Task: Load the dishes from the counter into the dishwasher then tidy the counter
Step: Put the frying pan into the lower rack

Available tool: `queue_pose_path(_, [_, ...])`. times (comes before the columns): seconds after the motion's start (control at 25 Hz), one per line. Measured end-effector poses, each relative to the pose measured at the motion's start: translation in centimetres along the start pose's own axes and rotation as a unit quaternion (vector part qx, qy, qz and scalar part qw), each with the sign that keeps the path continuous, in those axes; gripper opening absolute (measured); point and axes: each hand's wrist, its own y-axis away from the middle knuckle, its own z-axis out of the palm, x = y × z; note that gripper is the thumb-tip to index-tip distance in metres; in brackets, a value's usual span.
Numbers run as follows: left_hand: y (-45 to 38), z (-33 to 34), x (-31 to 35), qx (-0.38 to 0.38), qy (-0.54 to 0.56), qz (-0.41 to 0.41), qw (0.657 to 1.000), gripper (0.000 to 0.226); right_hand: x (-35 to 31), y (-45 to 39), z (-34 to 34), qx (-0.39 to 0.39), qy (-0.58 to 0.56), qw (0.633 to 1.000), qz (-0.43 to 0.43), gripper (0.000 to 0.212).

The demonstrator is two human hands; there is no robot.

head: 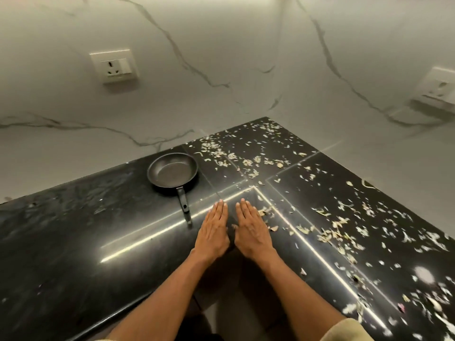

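Our two bare hands lie flat, palms down, on the glossy black stone surface (73,242) at its inner corner: the left hand (213,232) and the right hand (251,230) side by side, close but apart, fingers straight and together, pointing away from us towards the wall. Neither grip holds anything; both are released and pressed to the stone.

Just left of our left hand sits the small round black non-stick frying pan (172,173), upright and empty. Its long axis runs from the bowl, near the wall, down to the straight black handle (182,199), which points towards us and slightly right; the handle's end lies near our left fingertips without touching them. We can read no brand or writing on the pan.

To our right, pale dry vegetable peelings and scraps (332,232) are strewn across the surface, thickest in the back corner and along the right-hand run, with a few flakes just beside our right hand. The stretch left of the pan shows only a few small specks. The front edge of the surface runs under our forearms.

Behind stands a white marble-patterned wall (221,57) with grey veins, carrying a cream wall socket with switch (113,65) on the left and a second, blurred socket (438,86) at far right.
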Motion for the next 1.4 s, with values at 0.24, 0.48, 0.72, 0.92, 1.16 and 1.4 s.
queue_pose_path(0.24, [-3.9, -1.6, -6.6, 0.038, -0.02, -0.075, 0.996, 0.077, -3.0, -7.7, 2.6, -0.037, 0.003, 0.997, -0.068, 0.066])
queue_pose_path(0.48, [-5.2, -2.5, -12.2, 0.003, -0.013, -0.095, 0.995, 0.078, -7.0, -14.0, 4.7, -0.077, 0.022, 0.99, -0.12, 0.07])
queue_pose_path(0.72, [-5.1, -4.2, -17.4, 0.017, -0.031, -0.099, 0.994, 0.084, -9.2, -18.2, 6.6, -0.09, 0.017, 0.983, -0.16, 0.067])
queue_pose_path(0.92, [-6.1, -6.1, -21.5, 0.051, -0.045, -0.128, 0.989, 0.082, -9.2, -22.3, 7.7, -0.105, 0.027, 0.976, -0.188, 0.065])
queue_pose_path(1.16, [-8.6, -6.7, -23.8, 0.049, -0.068, -0.148, 0.985, 0.086, -7.0, -24.2, 8.7, -0.12, -0.001, 0.966, -0.227, 0.056])
queue_pose_path(1.4, [-10.6, -6.5, -23.7, 0.041, -0.091, -0.169, 0.981, 0.082, -2.2, -23.8, 8.0, -0.141, -0.015, 0.956, -0.256, 0.075])
